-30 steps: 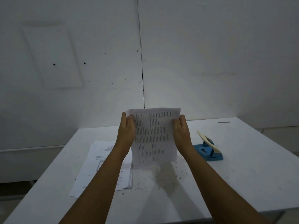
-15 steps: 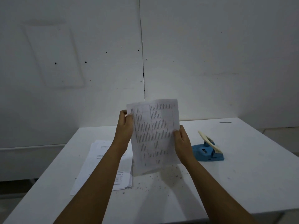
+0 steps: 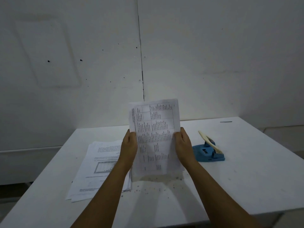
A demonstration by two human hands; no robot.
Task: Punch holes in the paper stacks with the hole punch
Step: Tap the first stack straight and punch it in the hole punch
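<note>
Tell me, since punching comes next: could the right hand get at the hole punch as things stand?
Probably not at once: the right hand grips the held paper stack along with the left hand. The hole punch sits just to its right on the table, nothing between.

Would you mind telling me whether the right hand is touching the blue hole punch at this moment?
Apart. The head view shows the right hand gripping the held paper stack, with bare white table between it and the hole punch.
</note>
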